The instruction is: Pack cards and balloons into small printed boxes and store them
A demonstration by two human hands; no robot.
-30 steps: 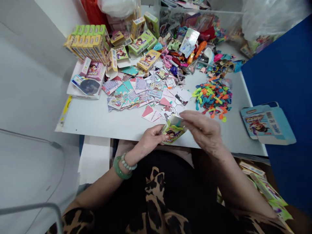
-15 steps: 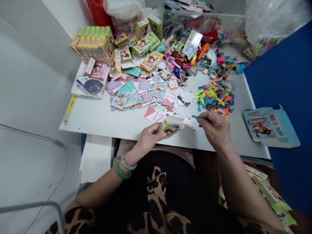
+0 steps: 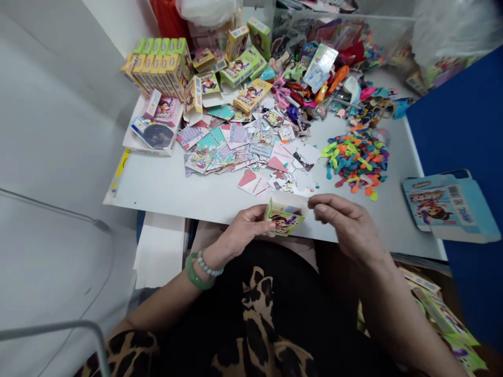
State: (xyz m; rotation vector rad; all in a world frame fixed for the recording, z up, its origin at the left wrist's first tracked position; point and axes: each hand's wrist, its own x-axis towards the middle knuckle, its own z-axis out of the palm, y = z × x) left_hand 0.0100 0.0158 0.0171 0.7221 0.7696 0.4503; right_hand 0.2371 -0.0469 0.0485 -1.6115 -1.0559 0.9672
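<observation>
The small green carton (image 3: 283, 220) is showing a cartoon figure on its face, but its lettering is blurring too much to be read; the same is true of the blue flattened box (image 3: 450, 205) lying at the table's right edge, where only a barcode patch and a cartoon picture are coming through. The left hand (image 3: 245, 229) is gripping the carton at the near edge of the white table (image 3: 165, 186), thumb on top and fingers curling under its left side. The right hand (image 3: 349, 222) is reaching to the carton's open top flap, its thumb and forefinger pressing together at the flap; whether they are pinching anything small I cannot tell. Half a second ago that hand was hovering farther right, holding a teal balloon near the heap of coloured balloons (image 3: 356, 159), and the carton was gaping wider. Printed cards (image 3: 231, 144) are lying scattered beyond, with stacked yellow-green cartons (image 3: 159, 65) at the far left.
</observation>
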